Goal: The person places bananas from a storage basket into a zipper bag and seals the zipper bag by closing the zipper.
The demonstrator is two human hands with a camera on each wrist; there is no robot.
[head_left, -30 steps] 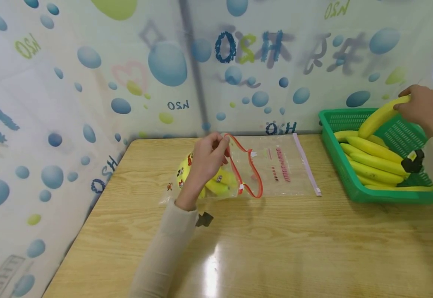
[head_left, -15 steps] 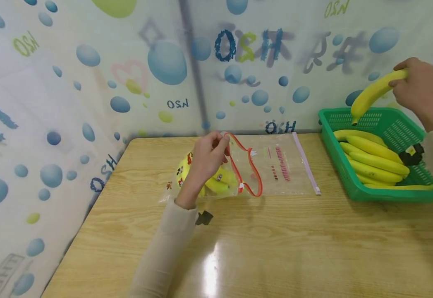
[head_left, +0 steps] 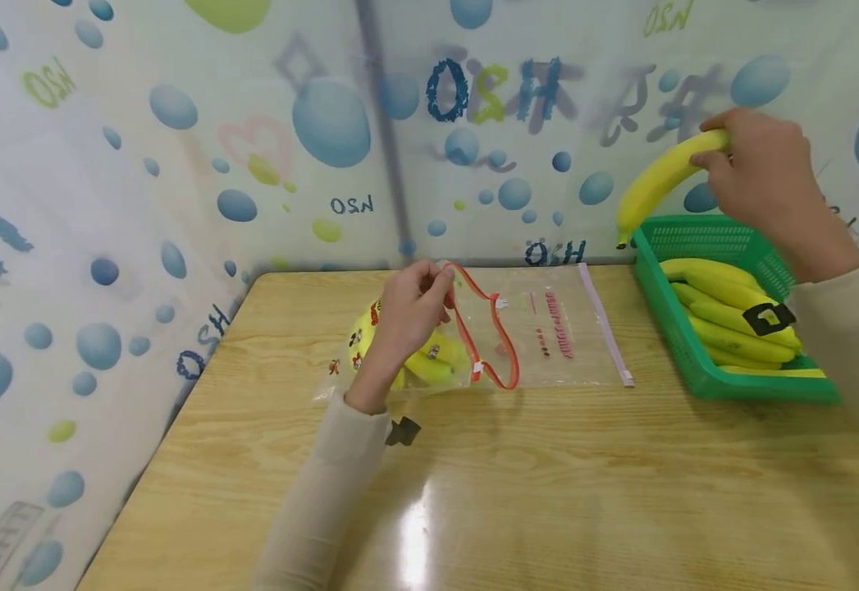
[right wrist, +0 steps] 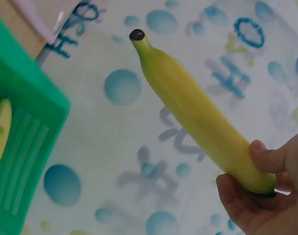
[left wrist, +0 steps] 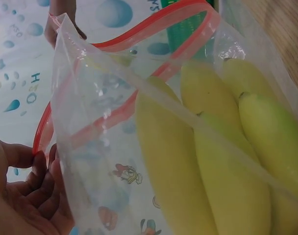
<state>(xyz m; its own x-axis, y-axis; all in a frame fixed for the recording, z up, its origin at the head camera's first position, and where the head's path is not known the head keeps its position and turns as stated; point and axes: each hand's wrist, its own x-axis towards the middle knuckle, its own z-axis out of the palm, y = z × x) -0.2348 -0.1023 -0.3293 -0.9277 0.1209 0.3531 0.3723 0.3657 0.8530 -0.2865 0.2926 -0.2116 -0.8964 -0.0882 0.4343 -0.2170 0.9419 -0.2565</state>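
Note:
My left hand [head_left: 408, 316] pinches the red zip rim of a clear printed zip bag [left wrist: 129, 176], keeping its mouth apart. Several bananas [left wrist: 173, 161] lie inside that bag, seen best in the left wrist view. In my right hand [head_left: 765, 168] is one banana [head_left: 661, 180], gripped at one end with its stem tip slanting down to the left. It hangs in the air above the left rim of a green basket [head_left: 665, 345]. The right wrist view shows thumb and fingers around the end of this banana [right wrist: 198, 117].
More bananas [head_left: 732, 316] lie in the basket at the table's right. A flat clear bag with a lilac zip strip [head_left: 606, 324] lies between the red-rimmed bag and the basket. Behind the wooden table [head_left: 547, 476] hangs a patterned curtain [head_left: 584, 98].
My right hand has lifted the banana up out of the green basket and carried it left, to over the basket's left edge. The left hand has stayed on the bag's rim.

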